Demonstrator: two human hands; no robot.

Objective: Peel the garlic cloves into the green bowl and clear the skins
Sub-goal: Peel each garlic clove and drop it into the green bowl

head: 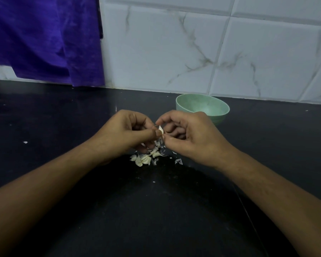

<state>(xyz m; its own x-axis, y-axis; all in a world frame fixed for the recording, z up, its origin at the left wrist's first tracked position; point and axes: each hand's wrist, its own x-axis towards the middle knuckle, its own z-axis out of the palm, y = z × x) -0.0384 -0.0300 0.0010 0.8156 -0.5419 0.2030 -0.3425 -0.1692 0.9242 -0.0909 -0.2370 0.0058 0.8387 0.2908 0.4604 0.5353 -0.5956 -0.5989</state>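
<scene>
Both hands met above the dark desk (63, 127). Left hand (127, 131) pinched a garlic clove (161, 129) btwn thumb & fingers; right hand (188, 135) pinched at it too, prob. at a strip of skin, hard to tell. Loose skins (144, 159) lay on the desk just below. Green bowl (202, 106) stood behind the right hand, near the tiled wall (193, 43).

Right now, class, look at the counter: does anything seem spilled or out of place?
Yes: garlic bits and skin flakes lie scattered on the black counter beneath the left hand and right hand, which pinch a clove. One stray flake sits far to the left, apart from the rest. The green bowl looks empty where visible.
</scene>
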